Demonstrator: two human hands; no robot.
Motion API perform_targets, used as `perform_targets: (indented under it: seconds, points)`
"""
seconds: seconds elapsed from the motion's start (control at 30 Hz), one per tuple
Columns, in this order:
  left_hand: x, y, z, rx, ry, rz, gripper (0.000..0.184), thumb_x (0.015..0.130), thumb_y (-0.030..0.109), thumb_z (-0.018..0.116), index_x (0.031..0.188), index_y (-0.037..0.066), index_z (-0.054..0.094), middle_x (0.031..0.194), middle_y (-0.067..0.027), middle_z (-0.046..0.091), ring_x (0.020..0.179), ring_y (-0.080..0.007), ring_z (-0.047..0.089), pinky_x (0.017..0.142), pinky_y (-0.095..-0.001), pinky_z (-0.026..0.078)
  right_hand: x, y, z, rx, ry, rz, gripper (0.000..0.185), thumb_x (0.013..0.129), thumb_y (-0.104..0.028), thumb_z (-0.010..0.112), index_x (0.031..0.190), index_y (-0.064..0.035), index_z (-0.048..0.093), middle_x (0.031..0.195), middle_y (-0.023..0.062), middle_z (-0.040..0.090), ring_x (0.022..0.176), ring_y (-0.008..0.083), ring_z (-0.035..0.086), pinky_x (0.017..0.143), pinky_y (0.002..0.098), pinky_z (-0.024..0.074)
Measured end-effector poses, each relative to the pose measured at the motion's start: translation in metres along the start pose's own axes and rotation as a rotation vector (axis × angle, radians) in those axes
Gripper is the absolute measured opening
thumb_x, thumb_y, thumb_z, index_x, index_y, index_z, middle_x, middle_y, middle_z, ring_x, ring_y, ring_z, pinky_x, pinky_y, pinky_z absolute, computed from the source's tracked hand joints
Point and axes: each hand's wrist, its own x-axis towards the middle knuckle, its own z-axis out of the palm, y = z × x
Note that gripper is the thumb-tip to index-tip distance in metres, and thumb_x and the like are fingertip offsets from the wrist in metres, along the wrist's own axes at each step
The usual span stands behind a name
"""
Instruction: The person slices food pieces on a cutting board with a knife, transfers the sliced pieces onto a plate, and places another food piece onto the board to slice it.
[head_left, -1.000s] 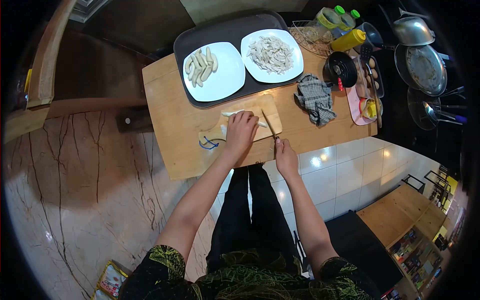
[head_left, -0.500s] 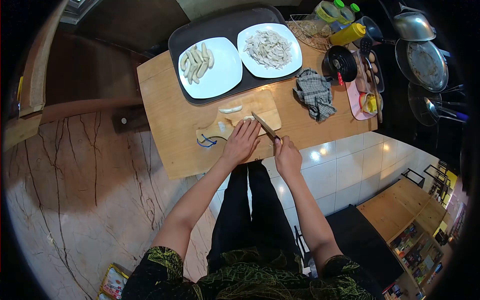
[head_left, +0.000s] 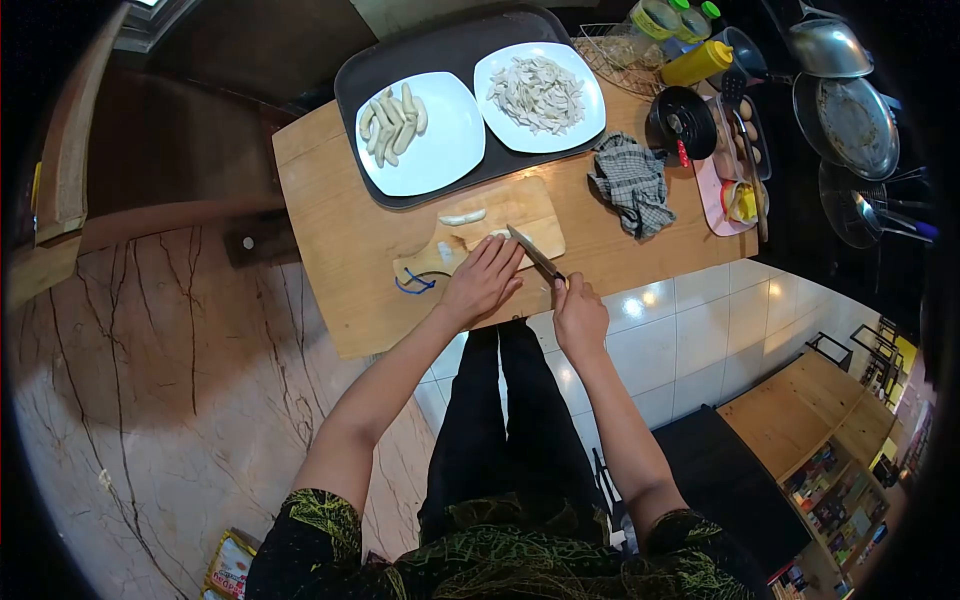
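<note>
On the wooden cutting board [head_left: 540, 210], my left hand [head_left: 482, 277] lies with its fingers held together over a pale piece that looks like peeled banana, mostly hidden beneath the fingertips. My right hand [head_left: 580, 315] is wrapped round the handle of a knife [head_left: 535, 251], whose blade points up and left, close beside the left fingertips. Another pale peeled banana piece [head_left: 462, 217] rests farther up the board. Behind the board, a white plate [head_left: 450, 150] carries several whole peeled bananas [head_left: 393, 125]. The second white plate [head_left: 590, 105] holds a heap of thin pale slices [head_left: 540, 94].
Both plates stand on a dark tray [head_left: 350, 75]. A checked cloth [head_left: 632, 185] lies right of the board, near a black pan [head_left: 683, 122] and a pink tray [head_left: 712, 205]. A yellow bottle [head_left: 697, 63] stands behind. A blue cord [head_left: 413, 284] loops from the board's handle.
The knife and both hands keep nearly the same place on the board. The whole view has shifted slightly.
</note>
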Motion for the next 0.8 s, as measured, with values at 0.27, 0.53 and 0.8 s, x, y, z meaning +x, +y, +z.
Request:
perform_targets:
  seconds: [0.27,0.53,0.8]
  points:
    - [0.001,-0.001,0.008,0.021,0.016,0.019,0.061,0.108,0.040,0.060,0.152,-0.002,0.056,0.150,-0.0189,0.059,0.139,-0.0368,0.055,0.127,-0.0476,0.035,0.010,-0.009,0.007,-0.040,0.029,-0.001,0.034,0.113,-0.039,0.052,0.110,-0.0069,0.061,0.099,0.0177,0.071,0.093,0.0394,0.072,0.077,0.0543,0.0553]
    - [0.002,0.002,0.006,0.000,0.026,0.000,0.058,0.108,0.039,0.061,0.150,0.000,0.058,0.148,-0.0188,0.061,0.138,-0.0355,0.056,0.126,-0.0477,0.035,0.026,-0.033,0.014,-0.071,0.059,-0.006,0.035,0.112,-0.042,0.054,0.111,-0.0076,0.062,0.099,0.0167,0.071,0.092,0.0378,0.072,0.078,0.0541,0.0549]
    - [0.014,0.002,0.004,-0.040,0.060,-0.049,0.056,0.106,0.037,0.063,0.148,-0.001,0.060,0.146,-0.0184,0.063,0.136,-0.0351,0.057,0.126,-0.0479,0.037,0.006,-0.001,0.003,-0.080,0.041,0.052,0.033,0.111,-0.039,0.057,0.111,-0.0072,0.063,0.098,0.0165,0.072,0.094,0.0380,0.072,0.077,0.0518,0.0555]
